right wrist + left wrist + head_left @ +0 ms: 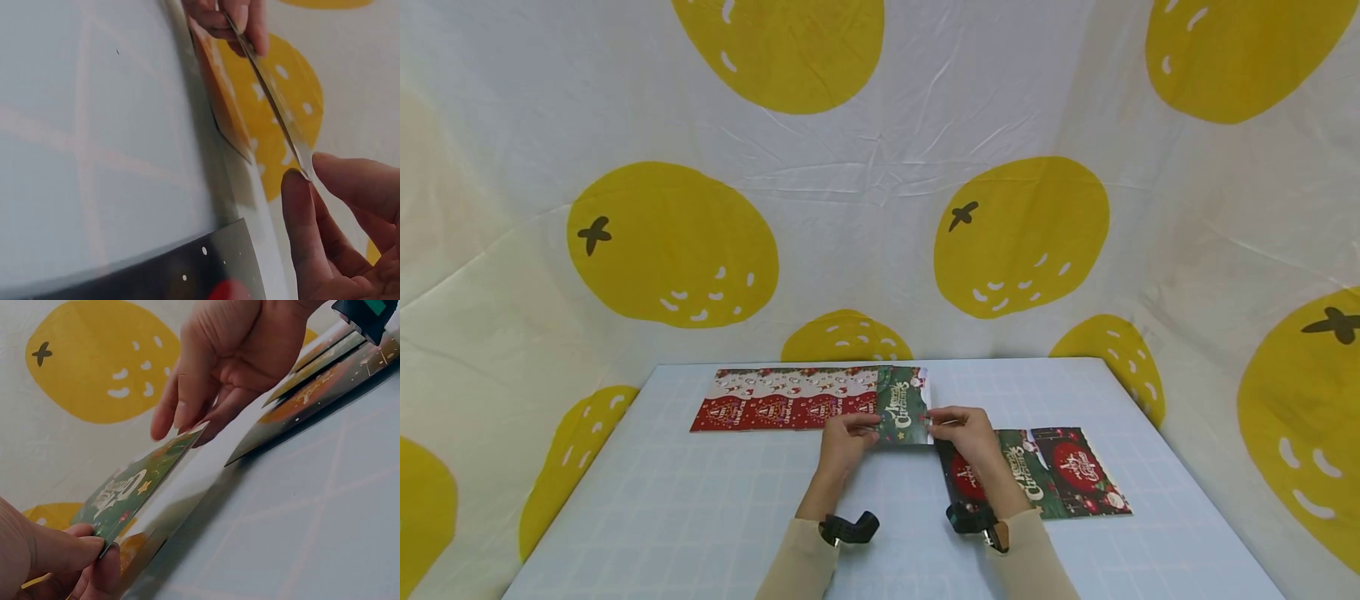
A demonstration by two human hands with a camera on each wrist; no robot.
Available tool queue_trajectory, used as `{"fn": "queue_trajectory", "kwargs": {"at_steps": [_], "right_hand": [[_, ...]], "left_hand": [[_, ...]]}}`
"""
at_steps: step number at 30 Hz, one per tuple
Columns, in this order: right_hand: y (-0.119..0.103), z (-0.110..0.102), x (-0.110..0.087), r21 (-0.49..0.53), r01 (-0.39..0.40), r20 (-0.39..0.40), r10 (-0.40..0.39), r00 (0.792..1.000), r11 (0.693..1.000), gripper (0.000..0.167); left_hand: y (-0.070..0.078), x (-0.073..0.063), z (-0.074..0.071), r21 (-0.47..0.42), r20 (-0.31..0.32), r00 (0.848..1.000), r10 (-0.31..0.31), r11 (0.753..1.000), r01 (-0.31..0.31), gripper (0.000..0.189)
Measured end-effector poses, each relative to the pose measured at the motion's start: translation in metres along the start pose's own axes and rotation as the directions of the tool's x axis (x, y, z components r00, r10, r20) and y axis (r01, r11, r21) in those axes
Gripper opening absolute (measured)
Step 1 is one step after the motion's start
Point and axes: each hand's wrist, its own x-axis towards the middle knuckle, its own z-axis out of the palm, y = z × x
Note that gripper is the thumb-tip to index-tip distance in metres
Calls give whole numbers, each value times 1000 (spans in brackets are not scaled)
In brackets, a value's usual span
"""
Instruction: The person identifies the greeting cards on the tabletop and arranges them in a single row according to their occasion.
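A green Christmas card with white "Merry Christmas" lettering is held a little above the table between both hands. My left hand pinches its near left corner between thumb and fingers. At the card's right edge, my right hand pinches it; thumb and fingertip meet on that edge in the right wrist view. Left of the held card lies an overlapping row of several red and white Christmas cards. The row's right end is partly hidden behind the held card.
Under and beside my right forearm lie a dark card with a red circle, another green card and a second dark card, overlapping. The pale checked tabletop meets a fruit-patterned cloth behind.
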Motion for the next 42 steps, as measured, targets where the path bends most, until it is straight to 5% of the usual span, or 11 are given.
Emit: {"fn": "queue_trajectory", "kwargs": {"at_steps": [27,42], "right_hand": [[3,3,-2,2,-5,-10,5,1000,1000,22],[0,-1,-3,-42,4,-42,-5,999,999,20]], "left_hand": [[-2,-1,4,22,-31,1000,0,1000,1,24],[-1,-4,14,128,-78,996,51,991,-41,23]]}}
